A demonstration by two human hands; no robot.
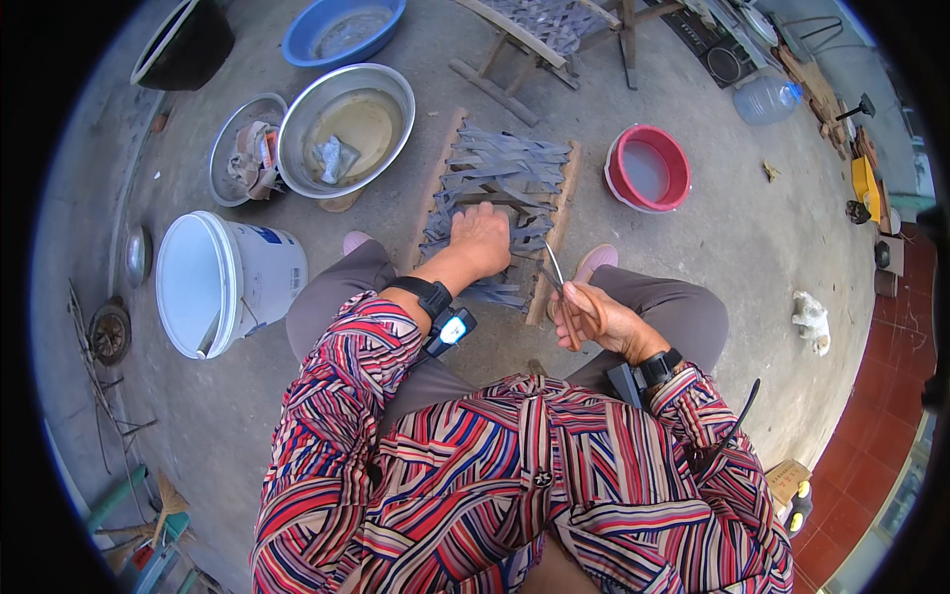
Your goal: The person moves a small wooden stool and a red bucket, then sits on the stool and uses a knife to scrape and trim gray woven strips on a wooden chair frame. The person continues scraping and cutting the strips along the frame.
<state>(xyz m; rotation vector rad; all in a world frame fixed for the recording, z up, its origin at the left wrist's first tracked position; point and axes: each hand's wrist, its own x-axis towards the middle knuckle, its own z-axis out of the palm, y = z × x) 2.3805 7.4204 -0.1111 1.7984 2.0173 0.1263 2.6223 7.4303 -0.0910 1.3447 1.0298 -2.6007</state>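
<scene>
A wooden frame [570, 189] with two long side rails lies on the floor between my feet. Grey fabric strips [512, 160] criss-cross from rail to rail, with gaps toward the near end. My left hand [481, 239] rests over the middle of these strips, knuckles up. Its fingertips are hidden, so whether a strip is pinched in them does not show. In my right hand [605, 323] is a pair of scissors [570, 319] with orange-brown handles. The blades are parted and point away from me, over the right rail's near end.
Left of me stand a white plastic bucket [271, 256], a metal basin of cloudy water [404, 122] and a smaller metal basin [219, 174]. A red bucket [686, 174] sits to the right. Beyond are a blue basin [293, 48] and a wooden stand with woven strips [519, 37].
</scene>
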